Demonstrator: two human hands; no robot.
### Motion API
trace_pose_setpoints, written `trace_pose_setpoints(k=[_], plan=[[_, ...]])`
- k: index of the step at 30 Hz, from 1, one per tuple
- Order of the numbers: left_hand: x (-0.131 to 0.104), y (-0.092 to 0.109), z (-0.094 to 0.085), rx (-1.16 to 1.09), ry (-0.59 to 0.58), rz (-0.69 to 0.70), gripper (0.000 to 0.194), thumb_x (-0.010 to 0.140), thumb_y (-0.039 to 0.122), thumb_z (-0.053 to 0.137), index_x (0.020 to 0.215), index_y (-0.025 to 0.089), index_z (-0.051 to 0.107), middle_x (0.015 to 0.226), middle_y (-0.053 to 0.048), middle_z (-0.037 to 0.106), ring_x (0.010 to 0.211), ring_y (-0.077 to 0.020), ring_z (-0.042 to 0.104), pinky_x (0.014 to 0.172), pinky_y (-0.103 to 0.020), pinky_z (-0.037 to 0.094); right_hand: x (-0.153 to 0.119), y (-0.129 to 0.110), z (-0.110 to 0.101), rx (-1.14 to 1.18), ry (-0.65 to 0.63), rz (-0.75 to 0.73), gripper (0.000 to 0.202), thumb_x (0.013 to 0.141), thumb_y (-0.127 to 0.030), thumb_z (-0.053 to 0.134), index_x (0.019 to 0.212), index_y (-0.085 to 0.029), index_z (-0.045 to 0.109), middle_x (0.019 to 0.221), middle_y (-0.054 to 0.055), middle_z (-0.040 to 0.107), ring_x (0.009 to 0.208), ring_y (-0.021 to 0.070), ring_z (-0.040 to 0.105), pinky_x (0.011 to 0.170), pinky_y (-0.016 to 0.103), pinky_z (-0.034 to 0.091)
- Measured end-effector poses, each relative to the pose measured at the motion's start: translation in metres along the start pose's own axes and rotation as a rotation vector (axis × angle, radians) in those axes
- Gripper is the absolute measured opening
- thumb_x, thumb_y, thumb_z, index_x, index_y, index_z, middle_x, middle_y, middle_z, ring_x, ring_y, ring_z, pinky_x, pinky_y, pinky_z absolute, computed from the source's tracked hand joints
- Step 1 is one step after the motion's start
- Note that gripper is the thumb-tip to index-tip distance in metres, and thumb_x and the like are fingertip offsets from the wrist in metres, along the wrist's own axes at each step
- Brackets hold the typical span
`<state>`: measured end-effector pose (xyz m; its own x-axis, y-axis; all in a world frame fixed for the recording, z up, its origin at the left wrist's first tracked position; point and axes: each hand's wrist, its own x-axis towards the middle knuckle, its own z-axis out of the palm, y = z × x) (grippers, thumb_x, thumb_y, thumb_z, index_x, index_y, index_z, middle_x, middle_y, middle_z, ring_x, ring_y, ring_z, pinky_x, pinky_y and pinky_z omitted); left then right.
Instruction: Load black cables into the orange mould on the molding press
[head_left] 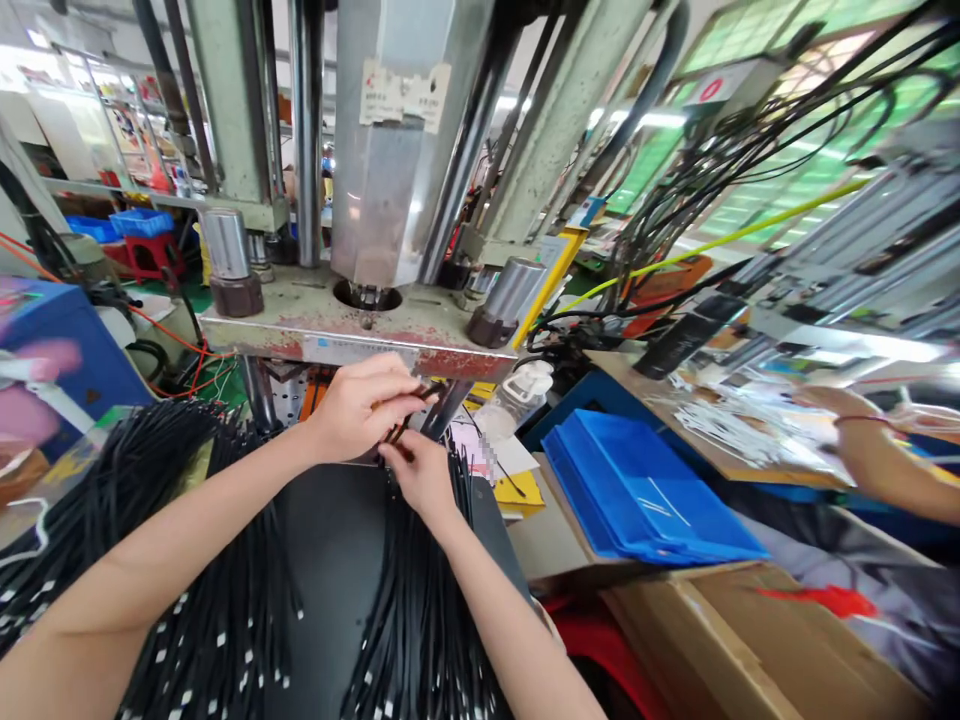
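In the head view my left hand (367, 405) is closed in a pinch, with the dark ends of thin black cables showing at its fingertips. Just below and to the right, my right hand (424, 475) pinches the same dark strands. Both hands are in front of the press, at its lower opening. A bundle of black cables (420, 610) with white tips hangs down under my right hand over a dark work surface (319, 540). More black cables (150, 460) lie in a thick pile on the left, partly behind my left forearm. How many strands I hold is hidden.
The press plate (300, 325) stands ahead, with steel columns above. To the right are a clear plastic jug (525, 390), stacked blue trays (645, 490) and a cardboard box (757, 640). Another person's arm (892, 460) reaches over white cables (742, 430) at the far right.
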<state>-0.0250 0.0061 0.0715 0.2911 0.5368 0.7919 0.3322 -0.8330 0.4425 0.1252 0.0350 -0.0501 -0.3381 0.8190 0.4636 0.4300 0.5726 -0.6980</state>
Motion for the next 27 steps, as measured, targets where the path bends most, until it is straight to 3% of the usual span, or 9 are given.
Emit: trace_pose_setpoints(k=[2, 5, 7, 10, 12, 15, 21, 24, 27], plan=[[-0.002, -0.010, 0.005, 0.006, 0.005, 0.042, 0.013, 0.089, 0.019, 0.055, 0.097, 0.017, 0.065, 0.089, -0.005, 0.062, 0.079, -0.0134, 0.060, 0.071, -0.026, 0.051, 0.024, 0.014, 0.000, 0.009, 0.070, 0.037, 0.021, 0.084, -0.030, 0.058, 0.067, -0.018, 0.063, 0.060, -0.001, 0.060, 0.057, 0.0149, 0.054, 0.059, 0.024, 0.041], [-0.022, -0.034, 0.014, 0.083, -0.022, -0.138, 0.019, 0.089, 0.023, 0.054, 0.106, 0.016, 0.057, 0.100, -0.007, 0.060, 0.077, -0.0124, 0.060, 0.067, -0.025, 0.051, 0.056, 0.027, -0.001, 0.040, 0.083, 0.093, 0.016, 0.081, -0.027, 0.059, 0.070, -0.017, 0.066, 0.060, -0.002, 0.061, 0.057, 0.0141, 0.056, 0.058, 0.022, 0.041], [-0.041, -0.052, 0.018, 0.245, -0.250, -0.208, 0.017, 0.089, 0.024, 0.053, 0.105, 0.017, 0.058, 0.102, -0.008, 0.062, 0.084, -0.0151, 0.062, 0.077, -0.030, 0.052, 0.069, 0.031, 0.001, 0.046, 0.049, 0.138, 0.013, 0.080, -0.024, 0.060, 0.075, -0.017, 0.069, 0.064, -0.002, 0.065, 0.061, 0.0140, 0.059, 0.059, 0.021, 0.042], [-0.068, -0.072, 0.022, 0.499, -0.616, -0.137, 0.028, 0.092, 0.021, 0.049, 0.119, 0.019, 0.057, 0.124, -0.010, 0.062, 0.118, -0.0214, 0.056, 0.106, -0.044, 0.039, 0.076, 0.033, 0.004, -0.006, 0.002, 0.188, 0.012, 0.081, -0.019, 0.059, 0.079, -0.018, 0.071, 0.065, -0.001, 0.068, 0.063, 0.0143, 0.063, 0.064, 0.022, 0.045], [-0.080, -0.075, 0.026, 0.606, -0.682, -0.095, 0.037, 0.093, 0.020, 0.047, 0.130, 0.020, 0.051, 0.136, -0.011, 0.055, 0.129, -0.0218, 0.049, 0.113, -0.049, 0.029, 0.077, 0.033, 0.005, -0.044, -0.012, 0.201, 0.013, 0.082, -0.016, 0.059, 0.078, -0.019, 0.072, 0.065, 0.000, 0.069, 0.065, 0.0155, 0.065, 0.068, 0.023, 0.047], [-0.088, -0.068, 0.031, 0.700, -0.694, -0.087, 0.039, 0.094, 0.022, 0.047, 0.133, 0.018, 0.050, 0.139, -0.012, 0.053, 0.130, -0.0226, 0.048, 0.115, -0.047, 0.026, 0.075, 0.034, 0.004, -0.061, -0.017, 0.204, 0.016, 0.082, -0.014, 0.059, 0.085, -0.020, 0.073, 0.076, 0.003, 0.073, 0.074, 0.0170, 0.068, 0.076, 0.025, 0.049], [-0.069, -0.068, 0.033, 0.721, -0.727, -0.233, 0.049, 0.097, 0.043, 0.036, 0.139, 0.018, 0.044, 0.145, -0.012, 0.047, 0.134, -0.0242, 0.042, 0.117, -0.053, 0.011, 0.080, 0.034, 0.002, -0.133, -0.030, 0.147, 0.023, 0.083, -0.010, 0.054, 0.091, -0.019, 0.073, 0.096, 0.005, 0.074, 0.089, 0.0183, 0.068, 0.089, 0.027, 0.047], [-0.048, -0.091, 0.033, 0.691, -0.800, -0.373, 0.052, 0.099, 0.044, 0.024, 0.143, 0.021, 0.040, 0.150, -0.009, 0.040, 0.137, -0.0237, 0.038, 0.116, -0.055, 0.006, 0.078, 0.033, 0.004, -0.242, -0.005, 0.177, 0.025, 0.085, -0.009, 0.049, 0.097, -0.015, 0.071, 0.100, 0.010, 0.072, 0.098, 0.0214, 0.065, 0.093, 0.031, 0.045], [-0.026, -0.121, 0.035, 0.651, -0.823, -0.527, 0.053, 0.099, 0.044, 0.019, 0.141, 0.026, 0.043, 0.150, -0.004, 0.039, 0.139, -0.0220, 0.035, 0.118, -0.049, 0.010, 0.067, 0.035, 0.005, -0.287, -0.021, 0.186, 0.025, 0.084, -0.013, 0.052, 0.104, -0.016, 0.066, 0.101, 0.010, 0.070, 0.098, 0.0213, 0.063, 0.093, 0.033, 0.045]])
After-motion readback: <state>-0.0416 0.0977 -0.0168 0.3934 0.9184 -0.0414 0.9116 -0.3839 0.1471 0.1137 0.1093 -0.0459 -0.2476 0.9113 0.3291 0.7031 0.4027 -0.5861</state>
